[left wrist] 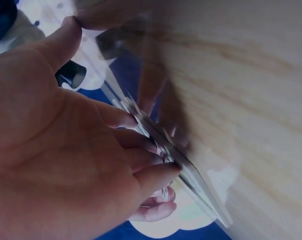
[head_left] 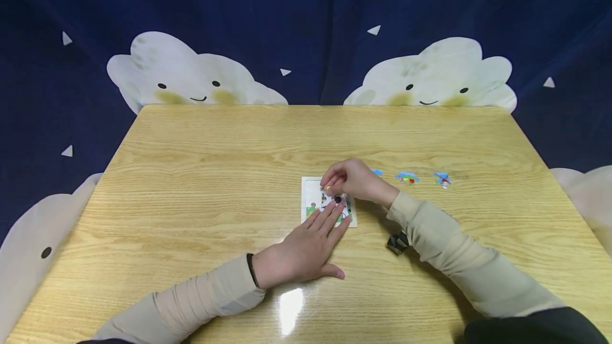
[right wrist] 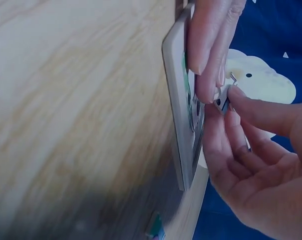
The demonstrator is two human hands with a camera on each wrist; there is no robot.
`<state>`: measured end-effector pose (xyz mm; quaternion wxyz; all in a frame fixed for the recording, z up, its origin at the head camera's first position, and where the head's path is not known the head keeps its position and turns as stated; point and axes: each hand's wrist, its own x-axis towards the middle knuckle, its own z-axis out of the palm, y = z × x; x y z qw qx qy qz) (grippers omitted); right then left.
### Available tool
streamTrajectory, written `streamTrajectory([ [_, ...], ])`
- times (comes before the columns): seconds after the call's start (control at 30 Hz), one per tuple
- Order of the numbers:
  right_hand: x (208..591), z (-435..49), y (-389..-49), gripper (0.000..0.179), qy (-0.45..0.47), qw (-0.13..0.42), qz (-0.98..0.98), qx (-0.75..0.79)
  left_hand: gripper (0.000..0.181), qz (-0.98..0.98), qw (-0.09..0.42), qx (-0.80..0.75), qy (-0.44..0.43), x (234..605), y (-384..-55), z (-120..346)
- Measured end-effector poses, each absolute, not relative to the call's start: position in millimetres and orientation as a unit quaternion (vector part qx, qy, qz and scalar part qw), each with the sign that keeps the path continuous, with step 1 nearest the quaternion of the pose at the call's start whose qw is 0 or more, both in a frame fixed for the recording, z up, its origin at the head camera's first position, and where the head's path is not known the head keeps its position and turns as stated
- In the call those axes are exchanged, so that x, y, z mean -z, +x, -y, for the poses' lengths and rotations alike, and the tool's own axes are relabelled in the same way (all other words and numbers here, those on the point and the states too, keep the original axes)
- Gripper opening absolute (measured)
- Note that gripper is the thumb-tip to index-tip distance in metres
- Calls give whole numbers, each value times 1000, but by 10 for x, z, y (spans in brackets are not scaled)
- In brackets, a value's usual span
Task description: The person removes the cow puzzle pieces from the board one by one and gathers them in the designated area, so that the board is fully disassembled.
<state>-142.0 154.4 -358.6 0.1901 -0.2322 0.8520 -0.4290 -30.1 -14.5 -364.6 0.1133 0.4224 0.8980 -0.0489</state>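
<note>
A small white-rimmed jigsaw puzzle board point(head_left: 304, 195) lies on the table, with several pieces fitted or resting in its lower part. My left hand point(head_left: 308, 251) reaches over its near edge, straight fingers resting on the pieces. Just beyond those fingertips, my right hand point(head_left: 356, 179) pinches a puzzle piece point(right wrist: 223, 101) between thumb and fingers. The piece is tilted up, close over the board, and its picture is mostly hidden by the fingers. In the left wrist view, the board point(left wrist: 206, 192) shows edge-on under the left fingertips.
To the right of the board lie loose puzzle pieces: one mostly blue point(head_left: 377, 172), one blue, green and red point(head_left: 407, 178), one with a red shape point(head_left: 442, 179). A black device point(head_left: 397, 243) sits by the right sleeve. A dark blue curtain point(head_left: 306, 25) hangs behind the wooden table point(head_left: 205, 174).
</note>
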Motion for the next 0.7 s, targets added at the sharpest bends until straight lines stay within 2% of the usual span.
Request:
streamTrajectory([
  [0.33,3457,-1711,-1430,15,-190,147,-862,445,97,-899,127,42,418,3649,-306,141],
  [0.7,3416,-2417,-1364,14,-146,135,-887,416,97,-899,134,26,416,3637,-297,144],
])
